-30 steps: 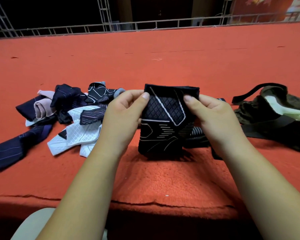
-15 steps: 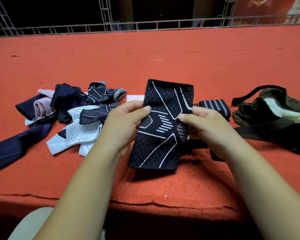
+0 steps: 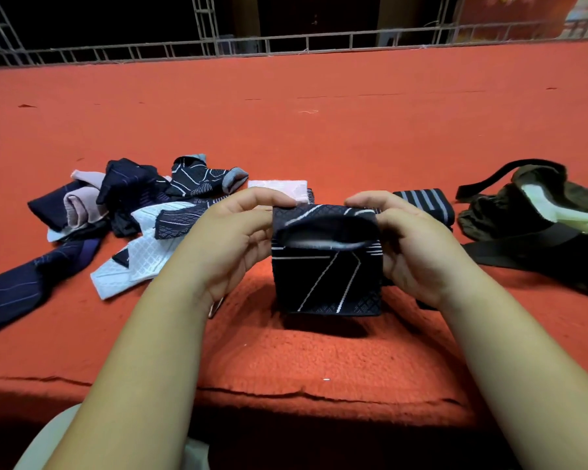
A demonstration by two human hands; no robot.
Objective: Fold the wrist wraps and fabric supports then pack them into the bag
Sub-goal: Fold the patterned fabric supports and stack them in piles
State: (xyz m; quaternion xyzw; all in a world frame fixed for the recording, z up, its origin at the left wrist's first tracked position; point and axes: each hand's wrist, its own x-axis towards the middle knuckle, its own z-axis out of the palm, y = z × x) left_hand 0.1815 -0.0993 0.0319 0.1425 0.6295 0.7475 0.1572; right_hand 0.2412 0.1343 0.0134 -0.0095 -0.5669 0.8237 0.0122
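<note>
A black fabric support with white line pattern (image 3: 326, 283) is held just above the red surface, its upper half folded over toward me. My left hand (image 3: 233, 242) pinches its left top edge and my right hand (image 3: 418, 245) pinches its right top edge. A pile of unfolded wraps, navy, white, pink and black (image 3: 133, 228), lies to the left. A folded pink piece (image 3: 280, 187) and a folded striped dark wrap (image 3: 428, 203) lie just behind my hands. The dark olive bag (image 3: 537, 218) sits open at the right.
The red carpeted surface (image 3: 319, 130) stretches far back to a metal railing (image 3: 286, 42). Its front edge (image 3: 286, 395) runs just below my forearms. The bag's black straps (image 3: 510, 252) trail toward my right hand.
The support was stretched out flat and tilted between my hands; now its top half is folded down toward me, and both hands have moved up to the fold's corners.
</note>
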